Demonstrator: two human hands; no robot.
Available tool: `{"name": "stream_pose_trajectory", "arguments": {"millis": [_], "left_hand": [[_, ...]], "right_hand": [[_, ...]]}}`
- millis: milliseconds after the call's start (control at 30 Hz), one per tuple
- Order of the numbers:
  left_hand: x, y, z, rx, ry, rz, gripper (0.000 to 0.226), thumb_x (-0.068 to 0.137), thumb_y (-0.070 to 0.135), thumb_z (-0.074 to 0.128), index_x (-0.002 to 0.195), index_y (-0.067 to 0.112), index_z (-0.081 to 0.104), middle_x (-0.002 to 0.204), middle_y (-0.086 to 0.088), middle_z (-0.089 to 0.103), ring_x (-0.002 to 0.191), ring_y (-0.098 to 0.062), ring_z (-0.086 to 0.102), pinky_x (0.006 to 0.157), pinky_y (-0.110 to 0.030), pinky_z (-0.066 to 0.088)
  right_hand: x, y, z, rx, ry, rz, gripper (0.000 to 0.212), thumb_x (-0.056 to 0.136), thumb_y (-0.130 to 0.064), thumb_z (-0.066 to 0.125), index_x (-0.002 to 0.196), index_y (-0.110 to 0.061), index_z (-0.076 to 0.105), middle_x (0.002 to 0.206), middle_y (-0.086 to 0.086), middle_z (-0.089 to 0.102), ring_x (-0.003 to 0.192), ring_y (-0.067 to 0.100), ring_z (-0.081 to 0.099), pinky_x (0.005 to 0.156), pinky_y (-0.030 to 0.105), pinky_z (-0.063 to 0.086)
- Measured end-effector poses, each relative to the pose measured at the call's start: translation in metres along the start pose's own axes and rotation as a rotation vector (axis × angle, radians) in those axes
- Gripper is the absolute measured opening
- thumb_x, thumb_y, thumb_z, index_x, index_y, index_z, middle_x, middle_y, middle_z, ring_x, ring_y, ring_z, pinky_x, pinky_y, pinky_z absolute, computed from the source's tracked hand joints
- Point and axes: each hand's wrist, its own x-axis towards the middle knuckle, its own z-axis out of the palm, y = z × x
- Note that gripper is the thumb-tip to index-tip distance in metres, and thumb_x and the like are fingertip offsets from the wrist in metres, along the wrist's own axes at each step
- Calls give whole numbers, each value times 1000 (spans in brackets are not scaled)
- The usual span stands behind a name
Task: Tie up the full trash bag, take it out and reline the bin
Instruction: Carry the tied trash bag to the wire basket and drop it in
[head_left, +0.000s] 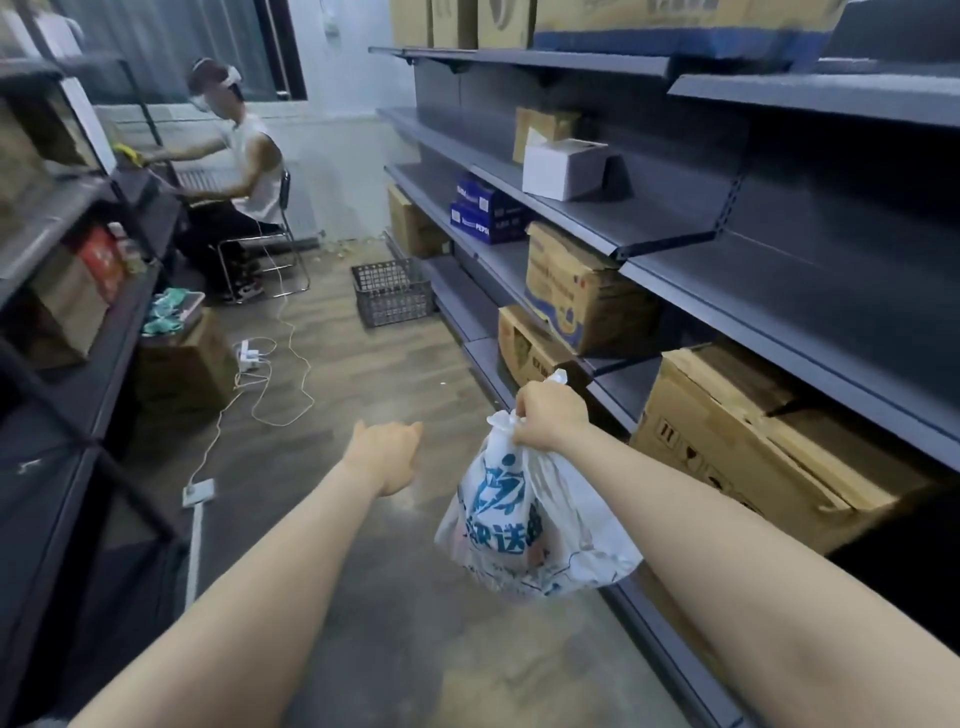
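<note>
Carrying tied bag (524, 525) out, hanging clear of floor by knotted neck, right hand (551, 418) fingers gripping it beside shelves (597, 228); left hand (387, 457) fingers loosely curled, holding nothing, free for balance.

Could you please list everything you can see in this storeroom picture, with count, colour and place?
trash bag: one, white with blue print, hanging from the right hand
shelving: dark grey, along the right wall
cardboard boxes: several, brown, on the right shelves
white box: one, upper right shelf
blue cartons: two, stacked, right shelf
crate: one, dark wire, on the floor
power strip: one, white, on the floor with cables
seated person: one, on a chair, far left
left hand: empty, fingers loosely curled
right hand: grips the bag's tied neck
</note>
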Motion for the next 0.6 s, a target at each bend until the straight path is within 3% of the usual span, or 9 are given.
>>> {"name": "stream_pose_trajectory", "arguments": {"millis": [200,267,367,533,600], "left_hand": [[109,-73,7,-39,8,-42,22,92,20,44,112,12,49,121,-8,60,113,-27,56,99,-42,34],[150,-98,6,-57,36,-51,23,92,20,43,113,12,48,121,-9,60,113,-28,56,99,-42,35],[210,-134,6,-73,16,-55,25,93,21,43,116,11,47,122,-10,59,114,-28,55,99,-42,35],[293,-196,11,-99,8,-74,24,93,23,45,114,11,48,118,-9,58,113,-28,55,101,-43,36],[325,-221,14,-94,-5,-78,24,93,23,45,114,11,47,118,-9,58,113,-28,55,99,-41,37]], "right_hand": [[131,-35,10,-67,-132,-24,14,76,-21,61,86,-11,59,77,3,53,81,25,49,61,28,41],[183,-45,13,-67,-171,-35,15,73,-21,65,80,-11,57,72,2,51,76,23,50,55,26,39],[256,-63,15,-70,-223,-44,28,72,-19,66,61,-15,41,62,0,42,71,23,47,47,22,29],[364,-92,23,-106,-165,-62,32,71,-16,60,57,-18,31,59,1,34,76,26,36,46,23,18],[404,-101,27,-131,-146,-57,29,73,-16,57,59,-18,32,61,0,36,76,27,39,47,22,21]]}}
